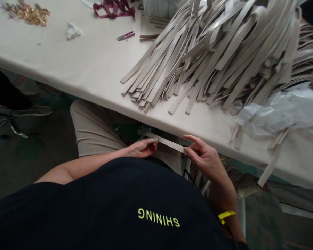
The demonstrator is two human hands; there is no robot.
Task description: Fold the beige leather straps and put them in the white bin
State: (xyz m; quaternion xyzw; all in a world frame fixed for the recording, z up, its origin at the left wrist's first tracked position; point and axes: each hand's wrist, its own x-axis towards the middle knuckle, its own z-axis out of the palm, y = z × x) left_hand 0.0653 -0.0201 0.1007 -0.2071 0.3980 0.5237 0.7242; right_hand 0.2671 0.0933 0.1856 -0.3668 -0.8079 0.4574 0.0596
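A pale beige strap is stretched between my two hands, over my lap and just below the table's front edge. My left hand pinches its left part, the fingers curled in. At the strap's right part, my right hand grips it between thumb and fingers, with one finger raised. Above my hands, a big heap of similar straps lies on the table, many ends pointing toward me.
The table bears purple snips, a dark red ribbon, gold-coloured pieces, a crumpled white scrap and clear plastic at the right. A chair base stands at the far left.
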